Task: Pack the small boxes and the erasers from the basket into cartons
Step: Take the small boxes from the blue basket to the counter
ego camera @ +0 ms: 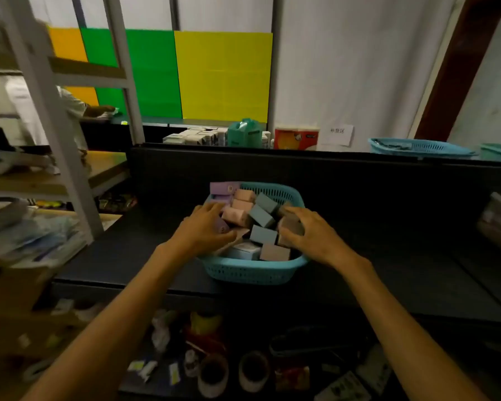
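Note:
A teal plastic basket (252,273) stands on the dark table, piled with small boxes and erasers: pink ones (237,214), blue-grey ones (262,217), purple ones (223,188) and a pale blue box (243,251). My left hand (206,230) reaches into the basket's left side, fingers curled over a purple piece (222,227). At the right side, my right hand (310,233) closes around a grey-brown block (291,224). No carton shows near the basket.
A dark raised partition (330,175) runs behind the basket. A white shelf frame (55,134) with clutter stands at left. Another teal basket (417,147) sits behind the partition at right. Tape rolls (253,371) and small items lie on a lower surface near me.

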`<state>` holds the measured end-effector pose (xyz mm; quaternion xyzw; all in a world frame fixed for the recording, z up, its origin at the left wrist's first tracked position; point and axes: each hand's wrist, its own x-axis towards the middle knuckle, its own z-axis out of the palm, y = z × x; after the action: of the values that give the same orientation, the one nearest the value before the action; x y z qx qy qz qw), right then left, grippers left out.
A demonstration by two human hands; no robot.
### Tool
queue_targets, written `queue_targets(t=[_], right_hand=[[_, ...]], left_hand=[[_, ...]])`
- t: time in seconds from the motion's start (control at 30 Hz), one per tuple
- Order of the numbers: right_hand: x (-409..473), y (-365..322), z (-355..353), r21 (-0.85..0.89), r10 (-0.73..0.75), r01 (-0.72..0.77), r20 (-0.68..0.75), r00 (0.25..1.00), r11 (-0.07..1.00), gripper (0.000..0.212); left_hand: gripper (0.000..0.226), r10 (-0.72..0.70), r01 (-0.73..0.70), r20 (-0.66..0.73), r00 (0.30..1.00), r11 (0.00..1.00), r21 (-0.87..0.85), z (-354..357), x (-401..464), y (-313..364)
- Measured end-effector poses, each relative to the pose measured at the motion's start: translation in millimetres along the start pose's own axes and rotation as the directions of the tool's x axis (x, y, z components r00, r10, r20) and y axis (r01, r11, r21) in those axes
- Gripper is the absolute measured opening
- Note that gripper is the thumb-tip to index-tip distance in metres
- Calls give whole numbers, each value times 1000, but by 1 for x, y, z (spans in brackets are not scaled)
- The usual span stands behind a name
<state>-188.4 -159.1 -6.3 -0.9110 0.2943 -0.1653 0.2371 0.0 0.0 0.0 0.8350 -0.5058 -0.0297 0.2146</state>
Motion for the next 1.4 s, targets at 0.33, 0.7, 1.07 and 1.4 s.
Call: queue_targets(t=[0.33, 0.7, 1.07, 1.4], right_hand=[[17, 11, -10, -7, 54, -54, 215, 975, 999, 73], [26, 15, 4, -51, 91, -86, 110, 990, 995, 80], [31, 2, 13, -318, 4, -24, -61, 998, 948, 58], [21, 6, 11, -280, -73, 28, -150, 986, 959, 53]], left_hand=[[92, 148, -157, 162, 976, 987, 40, 11, 47, -32], [73, 401, -420, 150, 904, 897, 136, 7, 76, -49], [67, 473, -475, 65, 879, 852, 221, 9, 86, -48], [65, 448, -449, 36, 893, 886, 115, 7, 81, -48]])
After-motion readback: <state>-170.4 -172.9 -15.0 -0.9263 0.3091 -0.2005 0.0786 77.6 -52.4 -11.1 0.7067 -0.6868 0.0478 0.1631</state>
